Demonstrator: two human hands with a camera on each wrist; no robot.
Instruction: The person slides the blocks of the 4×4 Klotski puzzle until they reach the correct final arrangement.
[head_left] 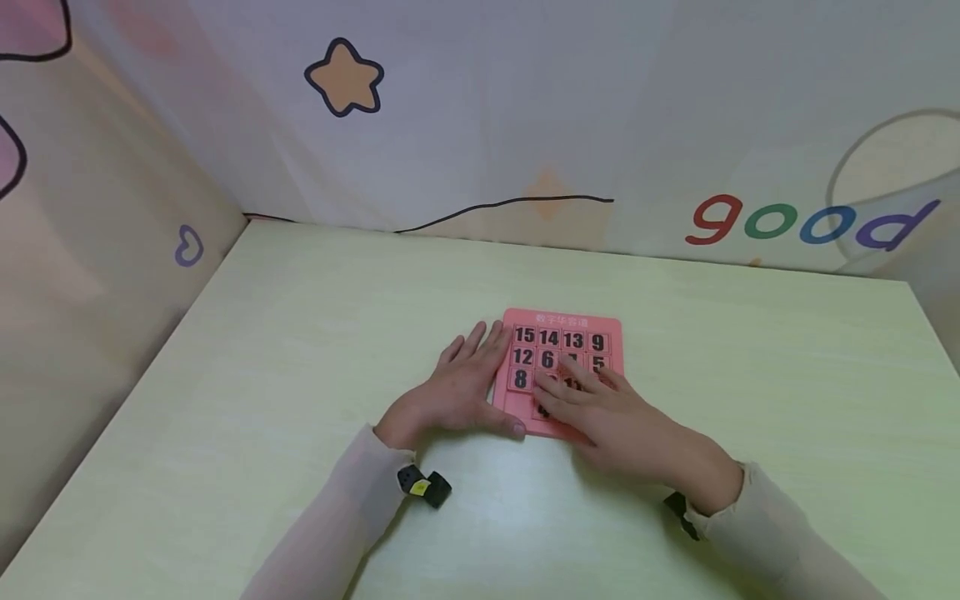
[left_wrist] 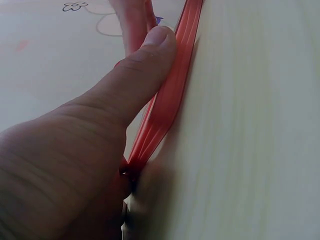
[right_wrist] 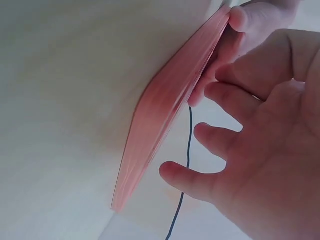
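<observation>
Head view: a pink puzzle [head_left: 519,405] with numbered tiles [head_left: 522,357] lies on the pale table [head_left: 262,375]. Along its left side rest the straight, spread fingers of the left hand [head_left: 461,387], thumb at the near edge; over the tiles, the right hand [head_left: 611,417] spreads its fingers.
Left wrist view: the left thumb lies against the puzzle's edge.
Right wrist view: the right fingers are parted and slightly bent.
</observation>
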